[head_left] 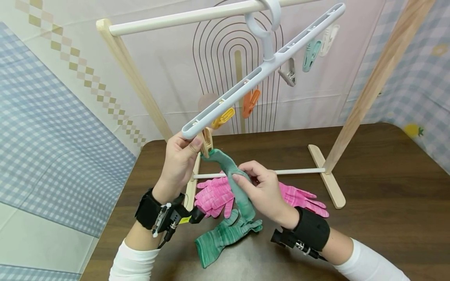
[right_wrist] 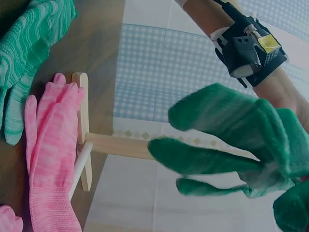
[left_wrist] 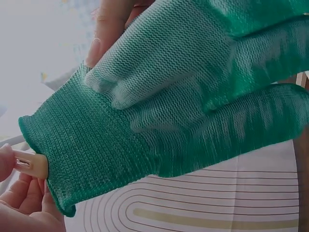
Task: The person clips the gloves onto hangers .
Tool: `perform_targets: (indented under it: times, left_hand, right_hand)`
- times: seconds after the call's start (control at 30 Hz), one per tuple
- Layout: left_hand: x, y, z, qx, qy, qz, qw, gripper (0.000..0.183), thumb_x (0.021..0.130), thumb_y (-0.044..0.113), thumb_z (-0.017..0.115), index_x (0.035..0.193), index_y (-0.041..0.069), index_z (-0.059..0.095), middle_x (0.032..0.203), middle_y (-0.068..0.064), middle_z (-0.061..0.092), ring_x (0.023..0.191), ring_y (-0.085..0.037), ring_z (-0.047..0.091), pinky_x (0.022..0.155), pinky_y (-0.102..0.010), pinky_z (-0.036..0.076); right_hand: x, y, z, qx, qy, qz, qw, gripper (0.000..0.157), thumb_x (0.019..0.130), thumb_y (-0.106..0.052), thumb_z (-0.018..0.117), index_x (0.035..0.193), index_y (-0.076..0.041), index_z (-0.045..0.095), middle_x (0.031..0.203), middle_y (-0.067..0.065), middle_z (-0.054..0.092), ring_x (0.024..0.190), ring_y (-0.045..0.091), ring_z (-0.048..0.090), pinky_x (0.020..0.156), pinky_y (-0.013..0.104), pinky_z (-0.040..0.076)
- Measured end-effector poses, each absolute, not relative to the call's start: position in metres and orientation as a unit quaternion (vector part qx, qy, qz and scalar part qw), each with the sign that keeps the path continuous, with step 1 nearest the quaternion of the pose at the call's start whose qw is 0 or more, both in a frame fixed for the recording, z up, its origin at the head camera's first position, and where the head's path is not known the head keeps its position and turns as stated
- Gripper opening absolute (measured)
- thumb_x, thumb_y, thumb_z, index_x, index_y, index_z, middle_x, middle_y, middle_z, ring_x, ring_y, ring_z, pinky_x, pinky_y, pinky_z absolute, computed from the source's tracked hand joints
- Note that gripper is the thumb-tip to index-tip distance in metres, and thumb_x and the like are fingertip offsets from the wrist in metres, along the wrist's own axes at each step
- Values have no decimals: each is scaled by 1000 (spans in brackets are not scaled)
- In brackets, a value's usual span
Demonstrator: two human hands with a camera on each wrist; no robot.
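Note:
My left hand [head_left: 181, 160] pinches a beige clothespin [head_left: 206, 143] under the near end of a pale blue hanger [head_left: 242, 88]. The clothespin's tip is at the cuff of a green glove [head_left: 242, 195], and in the left wrist view the clothespin [left_wrist: 33, 165] overlaps the cuff edge [left_wrist: 58, 193]. My right hand [head_left: 261, 189] pinches the same glove between thumb and fingers near its middle. The fingers of the glove [right_wrist: 207, 157] dangle loose in the right wrist view. A second green glove [head_left: 219, 238] lies on the table below.
Pink gloves [head_left: 214, 195] lie behind on the brown table [head_left: 379, 218]. The hanger hooks over the white bar [head_left: 186, 16] of a wooden rack [head_left: 372, 86]. Yellow [head_left: 223, 118], orange [head_left: 251, 103], grey [head_left: 289, 73], teal [head_left: 311, 55] and white [head_left: 329, 39] clothespins hang along it.

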State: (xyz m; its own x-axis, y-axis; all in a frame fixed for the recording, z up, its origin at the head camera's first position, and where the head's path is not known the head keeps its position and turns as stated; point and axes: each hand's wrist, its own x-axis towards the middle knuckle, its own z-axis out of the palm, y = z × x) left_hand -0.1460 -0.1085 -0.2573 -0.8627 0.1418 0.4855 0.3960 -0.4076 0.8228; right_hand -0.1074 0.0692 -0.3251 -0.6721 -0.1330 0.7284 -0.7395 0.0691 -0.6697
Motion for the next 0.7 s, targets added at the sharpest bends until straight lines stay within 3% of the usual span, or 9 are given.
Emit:
perform_targets:
  times: [0.17,0.4,0.53,0.7]
  left_hand:
    - [-147,-109,-257,-239,-537,-806,72,63,72,29,70,115,-11,48,107,-6,56,99,-14,51,85,-22,44]
    - [-150,-110,-259,-230,-533,-811,74,64,76,29,69,119,-12,45,110,-6,55,107,-17,50,92,-24,40]
    - [-152,-111,-261,-228,-532,-810,94,51,80,26,67,115,-9,52,106,-2,60,108,-17,49,93,-25,38]
    - [-154,-112,-263,-251,-524,-808,99,30,85,23,61,107,3,61,103,0,63,106,-18,51,95,-29,35]
  right_hand:
    - [-107,67,-326,325,-706,589,220,14,80,2,61,91,-7,58,64,-2,54,50,7,32,44,22,28]
    - [-107,64,-327,342,-717,566,222,13,81,-1,62,91,-8,59,64,-4,48,53,8,35,45,22,31]
    - [-107,64,-329,353,-725,548,222,11,81,-4,62,90,-10,61,64,-4,45,53,7,36,45,22,31]
    - [-107,65,-332,366,-738,524,215,14,80,-5,63,93,-10,63,63,-6,42,52,7,37,45,21,32]
